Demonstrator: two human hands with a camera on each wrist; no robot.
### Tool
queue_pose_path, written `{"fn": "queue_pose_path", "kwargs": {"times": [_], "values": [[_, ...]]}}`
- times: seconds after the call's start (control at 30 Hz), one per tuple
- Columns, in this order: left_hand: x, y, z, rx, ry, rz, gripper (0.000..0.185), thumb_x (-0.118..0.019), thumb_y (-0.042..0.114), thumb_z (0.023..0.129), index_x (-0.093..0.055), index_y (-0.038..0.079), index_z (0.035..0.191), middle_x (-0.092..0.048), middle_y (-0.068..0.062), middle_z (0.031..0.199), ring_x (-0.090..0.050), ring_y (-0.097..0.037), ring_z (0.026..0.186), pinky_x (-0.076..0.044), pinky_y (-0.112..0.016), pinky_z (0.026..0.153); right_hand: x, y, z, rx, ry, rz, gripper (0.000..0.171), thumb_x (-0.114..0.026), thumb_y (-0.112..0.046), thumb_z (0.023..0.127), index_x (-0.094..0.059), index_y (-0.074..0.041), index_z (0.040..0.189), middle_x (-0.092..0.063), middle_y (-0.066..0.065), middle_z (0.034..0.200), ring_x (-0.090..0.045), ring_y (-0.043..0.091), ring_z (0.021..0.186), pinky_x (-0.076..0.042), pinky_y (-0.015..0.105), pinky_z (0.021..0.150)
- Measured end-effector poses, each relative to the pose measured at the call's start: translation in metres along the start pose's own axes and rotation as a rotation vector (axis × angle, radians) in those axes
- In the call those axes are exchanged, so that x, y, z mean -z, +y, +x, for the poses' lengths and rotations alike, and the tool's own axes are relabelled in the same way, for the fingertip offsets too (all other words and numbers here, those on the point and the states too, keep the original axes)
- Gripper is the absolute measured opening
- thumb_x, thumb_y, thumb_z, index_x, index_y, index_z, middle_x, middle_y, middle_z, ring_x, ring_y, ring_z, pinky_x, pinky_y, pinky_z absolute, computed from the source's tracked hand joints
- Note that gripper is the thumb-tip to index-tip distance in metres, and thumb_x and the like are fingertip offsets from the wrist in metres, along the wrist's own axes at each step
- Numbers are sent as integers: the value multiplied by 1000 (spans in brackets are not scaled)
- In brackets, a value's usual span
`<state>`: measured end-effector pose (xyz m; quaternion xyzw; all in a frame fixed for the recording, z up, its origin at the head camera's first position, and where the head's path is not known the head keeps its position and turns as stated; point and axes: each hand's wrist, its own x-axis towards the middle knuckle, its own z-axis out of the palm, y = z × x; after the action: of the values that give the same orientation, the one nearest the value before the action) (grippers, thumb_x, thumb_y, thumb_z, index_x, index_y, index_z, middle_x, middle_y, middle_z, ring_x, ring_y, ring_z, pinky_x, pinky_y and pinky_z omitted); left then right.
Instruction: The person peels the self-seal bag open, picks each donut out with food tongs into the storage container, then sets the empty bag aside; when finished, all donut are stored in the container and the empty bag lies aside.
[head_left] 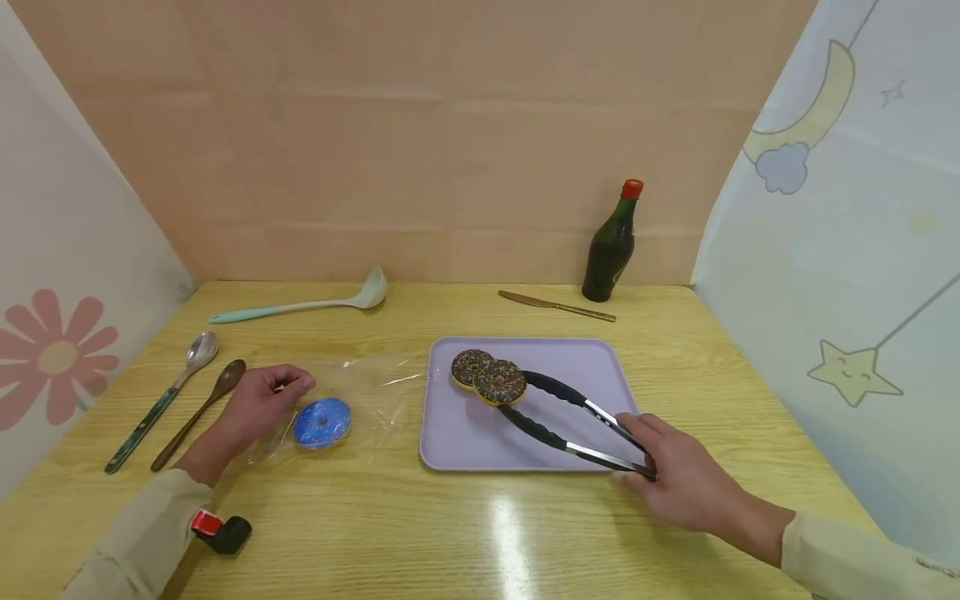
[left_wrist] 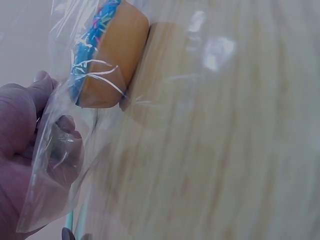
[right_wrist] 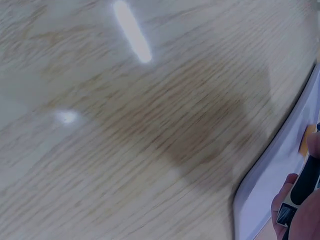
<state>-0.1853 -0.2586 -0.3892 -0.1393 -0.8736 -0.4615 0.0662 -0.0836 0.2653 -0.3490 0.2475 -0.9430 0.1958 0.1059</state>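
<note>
My left hand (head_left: pixel 264 402) holds the edge of a clear plastic bag (head_left: pixel 386 400), thumb and fingers on the film. A blue-iced doughnut (head_left: pixel 322 422) with sprinkles lies in the bag beside that hand; its tan side (left_wrist: pixel 116 55) shows through the film in the left wrist view. My right hand (head_left: pixel 678 475) grips black-and-steel tongs (head_left: pixel 592 454) by the handle end. The tong tips are at a chocolate-iced doughnut (head_left: pixel 500 382), which overlaps a second chocolate doughnut (head_left: pixel 469 367) over the lilac tray (head_left: pixel 450 446). Whether the tips squeeze it, I cannot tell.
On the left lie a metal spoon (head_left: pixel 201 350) with a green handle and a wooden spoon (head_left: pixel 225 382). A ladle (head_left: pixel 367 292) and a table knife (head_left: pixel 558 306) lie at the back. A dark bottle (head_left: pixel 611 250) with a red cap stands at back right.
</note>
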Motion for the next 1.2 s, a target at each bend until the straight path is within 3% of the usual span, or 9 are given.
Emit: {"fn": "queue_pose_path", "kwargs": {"times": [0.3,0.53,0.73,1.0,1.2], "values": [[1,0,-2,-17,3,5,24,-58,15,97,-68,-6,99,-66,-18,92,-54,-9,73,-46,-22,61,5,33,-5,-18,37,-107,57,-81,-17,70,-56,4,117,-56,4,94,-39,4,61,-38,28,55],[0,-4,0,-7,-1,6,24,-58,16,97,-68,-6,98,-66,-17,92,-56,-9,75,-47,-21,63,6,39,2,-75,-40,-126,58,-79,-23,74,-55,6,119,-58,12,100,-55,21,77,-46,43,66],[2,-3,1,-16,5,8,24,-58,16,96,-68,-6,96,-66,-17,90,-55,-10,73,-47,-21,61,9,39,10,-113,-63,-123,67,-79,-25,74,-50,10,123,-55,18,104,-56,26,79,-46,45,69],[4,5,1,-26,3,13,20,-59,11,96,-69,-6,98,-66,-16,92,-56,-11,75,-46,-21,63,13,28,22,-63,-24,-106,69,-78,-25,76,-47,9,128,-51,13,104,-43,10,64,-41,35,62],[1,17,-3,-43,16,-17,17,-56,2,95,-67,-12,96,-64,-25,90,-55,-15,71,-45,-21,60,4,3,40,33,-85,-17,61,-77,-24,80,-51,2,128,-51,3,100,-40,4,62,-38,26,57]]}}
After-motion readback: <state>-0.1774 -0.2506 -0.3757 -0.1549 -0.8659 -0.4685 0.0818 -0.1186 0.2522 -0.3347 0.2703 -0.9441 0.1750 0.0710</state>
